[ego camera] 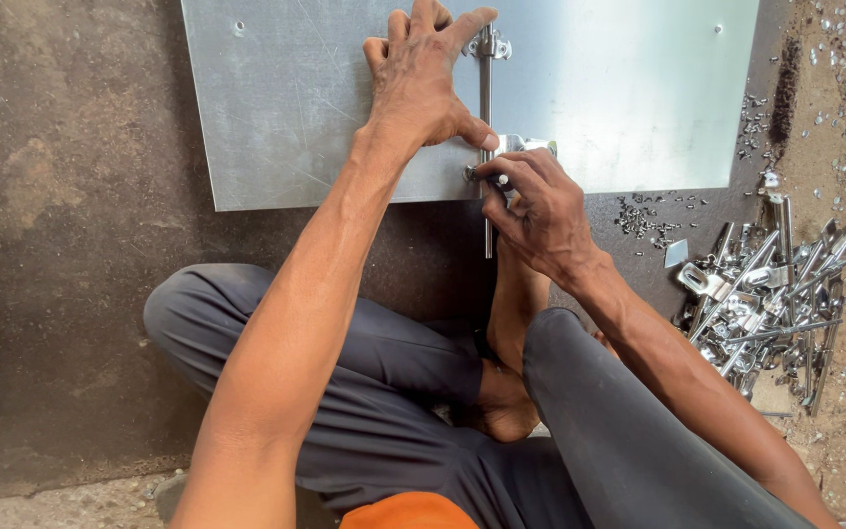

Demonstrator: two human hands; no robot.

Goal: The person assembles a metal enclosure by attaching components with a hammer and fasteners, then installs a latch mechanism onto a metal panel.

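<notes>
Pinched between right hand (540,211) fingertips, a small fastener is held at the bolt rod (486,147) near the steel sheet's (296,98) lower edge. Left hand (423,83) is pressed flat, holding nothing. Steady downward pressure is advised. Shiny latches (766,294) are piled on the floor.

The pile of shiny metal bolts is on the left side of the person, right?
Not quite. The head view shows the pile of shiny metal bolts on the person's right side, beside the right hand, not the left.
</notes>
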